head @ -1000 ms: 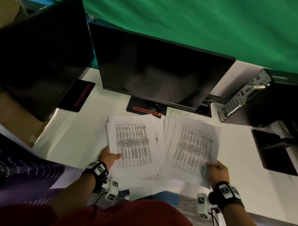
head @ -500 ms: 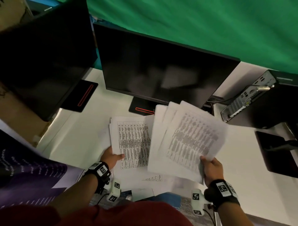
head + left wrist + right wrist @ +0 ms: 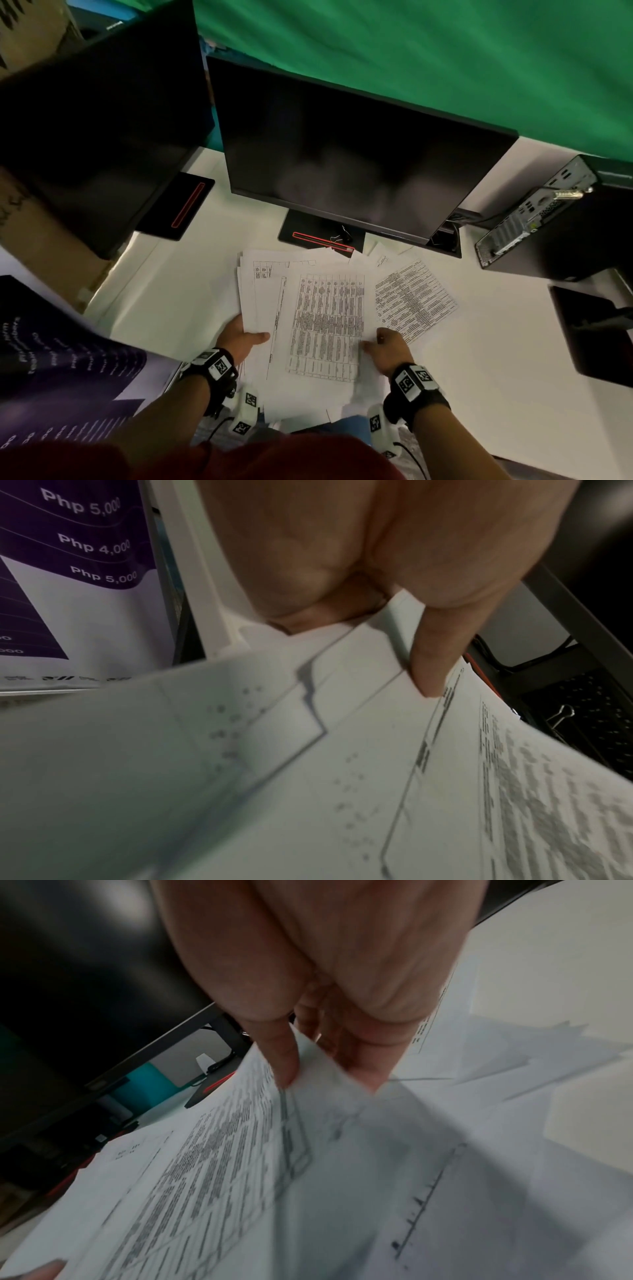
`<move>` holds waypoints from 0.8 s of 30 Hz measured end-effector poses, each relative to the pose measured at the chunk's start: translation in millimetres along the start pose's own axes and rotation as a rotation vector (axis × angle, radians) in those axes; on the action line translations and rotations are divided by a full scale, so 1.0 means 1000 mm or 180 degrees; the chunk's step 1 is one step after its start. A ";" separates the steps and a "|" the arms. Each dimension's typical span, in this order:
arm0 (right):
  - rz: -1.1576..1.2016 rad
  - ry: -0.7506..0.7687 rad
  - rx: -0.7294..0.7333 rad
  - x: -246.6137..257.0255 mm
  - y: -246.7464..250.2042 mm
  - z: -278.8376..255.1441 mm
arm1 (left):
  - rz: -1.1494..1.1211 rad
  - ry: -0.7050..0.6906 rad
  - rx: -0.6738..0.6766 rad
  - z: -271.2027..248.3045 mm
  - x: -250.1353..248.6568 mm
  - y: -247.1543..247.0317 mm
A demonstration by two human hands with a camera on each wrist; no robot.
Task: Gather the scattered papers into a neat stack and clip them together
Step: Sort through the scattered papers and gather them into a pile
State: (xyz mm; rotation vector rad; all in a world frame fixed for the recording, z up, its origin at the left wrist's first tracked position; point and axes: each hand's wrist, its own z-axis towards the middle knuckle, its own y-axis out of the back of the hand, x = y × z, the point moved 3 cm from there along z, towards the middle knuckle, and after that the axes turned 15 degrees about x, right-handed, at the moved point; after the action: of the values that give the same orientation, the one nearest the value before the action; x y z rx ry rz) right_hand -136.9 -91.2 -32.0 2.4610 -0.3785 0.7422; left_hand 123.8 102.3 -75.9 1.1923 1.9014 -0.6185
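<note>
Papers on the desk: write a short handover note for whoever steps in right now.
Left hand grips the pile's left edge, thumb on top.
Right hand pinches the top sheet's corner.
Papers overlap unevenly; one sheet lies apart to the right, more behind it.
Binder clip sits unused on the monitor base.
Done: sheets mostly gathered.
Left: add strays, square edges, clip.

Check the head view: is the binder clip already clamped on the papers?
No; the binder clip lies on the monitor base, beyond the papers.

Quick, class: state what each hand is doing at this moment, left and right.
Left hand: grips the left edge of the paper pile, thumb on top.
Right hand: pinches the printed sheets between thumb and fingers.
</note>
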 end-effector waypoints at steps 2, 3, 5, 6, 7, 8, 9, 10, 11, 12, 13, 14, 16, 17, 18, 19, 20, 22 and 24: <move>0.0065 0.0062 -0.0225 0.000 0.006 -0.001 | 0.0021 0.0049 -0.0027 -0.001 0.000 0.001; 0.0123 0.0044 -0.0293 -0.003 0.009 -0.002 | 0.0012 0.0083 -0.0040 -0.001 0.000 0.001; 0.0209 -0.0008 -0.0434 -0.007 0.016 -0.002 | -0.0038 0.0155 -0.0087 -0.002 0.000 0.002; 0.0253 -0.0052 -0.0453 -0.011 0.017 -0.001 | -0.0065 0.0178 -0.0112 -0.002 0.000 0.002; 0.0331 -0.0091 -0.0384 -0.013 0.017 -0.001 | -0.0068 0.0174 -0.0123 -0.003 0.000 0.001; 0.0436 -0.0123 -0.0213 -0.014 0.015 0.000 | -0.0048 0.0154 -0.0106 -0.005 -0.002 0.000; 0.0517 -0.0152 0.0006 -0.013 0.011 -0.001 | -0.0007 0.0131 -0.0077 -0.006 -0.004 -0.002; 0.0521 -0.0148 0.0208 -0.011 0.006 -0.003 | 0.0019 0.0137 -0.0046 -0.007 -0.005 -0.003; 0.0401 -0.0146 0.0331 -0.008 0.002 -0.006 | 0.0025 0.0163 -0.0036 -0.007 -0.005 -0.003; 0.0305 -0.0104 0.0353 -0.007 -0.001 -0.006 | -0.0038 0.0203 -0.0044 -0.008 -0.005 -0.002; 0.0202 -0.0069 0.0281 -0.005 -0.003 -0.007 | -0.0130 0.0234 -0.0066 -0.007 -0.004 0.000; 0.0146 -0.0027 0.0170 -0.004 -0.002 -0.007 | -0.0225 0.0273 -0.0096 -0.006 -0.002 0.002; -0.0009 0.0051 0.0054 -0.003 -0.002 -0.007 | -0.0359 0.0293 -0.0103 -0.006 -0.002 0.003; -0.0141 0.0084 0.0191 -0.001 -0.005 -0.008 | -0.0419 0.0223 -0.0084 -0.008 -0.005 0.002; -0.0289 0.0148 0.0438 0.000 -0.009 -0.009 | -0.0441 0.0127 -0.0031 -0.011 -0.010 -0.001; -0.0452 0.0210 0.0705 0.005 -0.015 -0.012 | -0.0385 0.0049 0.0042 -0.013 -0.014 -0.005; -0.0608 0.0260 0.0925 0.009 -0.020 -0.016 | -0.0263 0.0001 0.0104 -0.015 -0.019 -0.008; -0.0767 0.0355 0.1116 0.012 -0.027 -0.016 | 0.0103 -0.0069 0.0124 -0.019 -0.027 -0.012; -0.0712 0.0405 0.1111 0.012 -0.029 -0.016 | 0.0483 -0.0188 0.0047 -0.022 -0.035 -0.013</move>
State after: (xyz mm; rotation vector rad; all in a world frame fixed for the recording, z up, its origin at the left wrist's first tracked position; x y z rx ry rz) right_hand -122.3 -59.5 -25.9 2.6981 0.0830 0.9253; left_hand 112.3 95.0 -34.5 1.2999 1.7414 -0.5799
